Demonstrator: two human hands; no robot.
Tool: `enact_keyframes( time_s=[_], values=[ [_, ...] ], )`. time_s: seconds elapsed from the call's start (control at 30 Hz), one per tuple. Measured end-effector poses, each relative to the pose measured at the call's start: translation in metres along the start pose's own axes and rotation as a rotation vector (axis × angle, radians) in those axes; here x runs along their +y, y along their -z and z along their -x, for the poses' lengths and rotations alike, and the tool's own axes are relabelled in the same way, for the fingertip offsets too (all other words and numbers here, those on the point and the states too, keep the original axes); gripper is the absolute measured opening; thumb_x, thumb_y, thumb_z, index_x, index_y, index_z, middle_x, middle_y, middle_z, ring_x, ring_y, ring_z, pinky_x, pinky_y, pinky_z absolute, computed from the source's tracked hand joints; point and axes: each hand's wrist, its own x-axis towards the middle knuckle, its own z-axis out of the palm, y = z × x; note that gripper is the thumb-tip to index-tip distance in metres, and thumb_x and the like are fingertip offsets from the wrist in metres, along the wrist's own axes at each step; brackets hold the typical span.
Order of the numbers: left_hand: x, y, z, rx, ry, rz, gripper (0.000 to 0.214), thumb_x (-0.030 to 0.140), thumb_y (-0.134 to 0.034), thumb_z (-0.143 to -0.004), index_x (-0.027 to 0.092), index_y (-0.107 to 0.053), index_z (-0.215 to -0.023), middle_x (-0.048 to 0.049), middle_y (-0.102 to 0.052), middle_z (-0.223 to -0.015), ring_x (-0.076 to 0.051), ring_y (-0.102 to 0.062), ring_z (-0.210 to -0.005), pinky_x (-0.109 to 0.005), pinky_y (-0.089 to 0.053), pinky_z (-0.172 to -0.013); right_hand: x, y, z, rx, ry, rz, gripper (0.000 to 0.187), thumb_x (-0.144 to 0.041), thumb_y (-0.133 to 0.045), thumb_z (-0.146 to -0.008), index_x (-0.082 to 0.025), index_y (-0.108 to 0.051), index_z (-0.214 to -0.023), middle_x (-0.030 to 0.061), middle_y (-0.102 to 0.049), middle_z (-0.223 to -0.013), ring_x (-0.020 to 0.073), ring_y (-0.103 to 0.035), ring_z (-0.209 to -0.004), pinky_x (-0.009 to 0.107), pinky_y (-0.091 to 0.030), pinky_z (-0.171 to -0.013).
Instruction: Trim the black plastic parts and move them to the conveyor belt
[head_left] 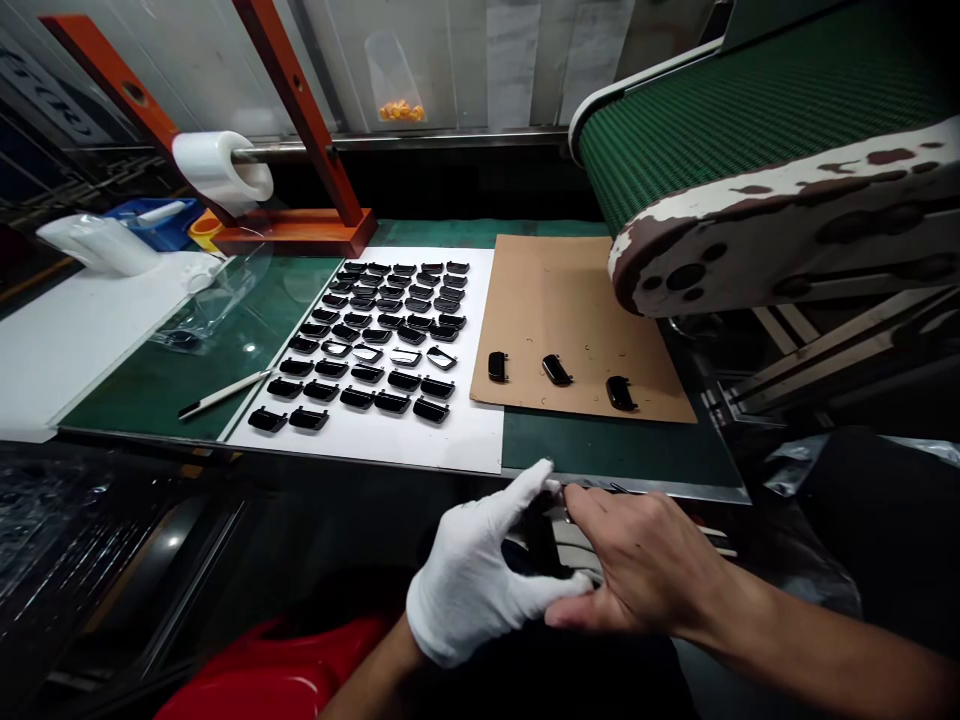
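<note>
My left hand [480, 570], in a white fabric glove, and my bare right hand [645, 565] hold a glossy black part [544, 540] between them, just below the front edge of the bench. My right fingers partly hide it. Farther off, rows of similar black parts [367, 373] lie on a white sheet [465, 442]. Some in the middle row lie with shiny faces up. Three more black parts [556, 370] rest on a brown cardboard sheet [570, 300].
A green bench mat [622, 450] lies under both sheets. A green conveyor belt [750, 120] with a chipped white roller end [780, 225] overhangs the right. A white-handled pen-like tool [223, 394], clear plastic film [217, 295], and a film roll [221, 170] on an orange stand [300, 232] are at left.
</note>
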Motion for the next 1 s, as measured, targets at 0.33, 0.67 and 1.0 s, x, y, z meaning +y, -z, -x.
enact_keyframes(
  time_s=[0.33, 0.67, 1.0],
  values=[
    [-0.003, -0.004, 0.003, 0.023, 0.010, -0.019, 0.077, 0.031, -0.080, -0.063, 0.014, -0.050, -0.132, -0.0070, -0.071, -0.107, -0.019, -0.070, -0.088, -0.024, -0.057, -0.083, 0.004, -0.006, 0.003, -0.074, 0.004, -0.002, 0.084, -0.082, -0.007, -0.076, -0.014, -0.057, -0.070, 0.0046, -0.059, -0.054, 0.0209, -0.060, -0.045, 0.032, -0.020, -0.042],
    [-0.006, -0.004, 0.003, 0.011, 0.027, -0.003, 0.077, 0.034, -0.080, -0.065, 0.014, -0.048, -0.133, -0.0071, -0.070, -0.109, -0.018, -0.070, -0.091, -0.023, -0.056, -0.084, 0.001, -0.013, 0.007, 0.027, 0.044, 0.052, 0.078, -0.075, -0.008, -0.083, -0.016, -0.056, -0.065, 0.0019, -0.056, -0.050, 0.0167, -0.053, -0.039, 0.031, -0.017, -0.041],
    [-0.006, -0.003, 0.001, 0.023, 0.085, 0.046, 0.077, 0.032, -0.080, -0.065, 0.010, -0.050, -0.132, -0.0073, -0.071, -0.107, -0.018, -0.070, -0.090, -0.021, -0.056, -0.083, -0.001, -0.014, 0.008, 0.066, 0.075, 0.058, 0.071, -0.067, -0.010, -0.089, -0.018, -0.055, -0.063, 0.0017, -0.055, -0.050, 0.0161, -0.052, -0.041, 0.031, -0.019, -0.040]
  ],
)
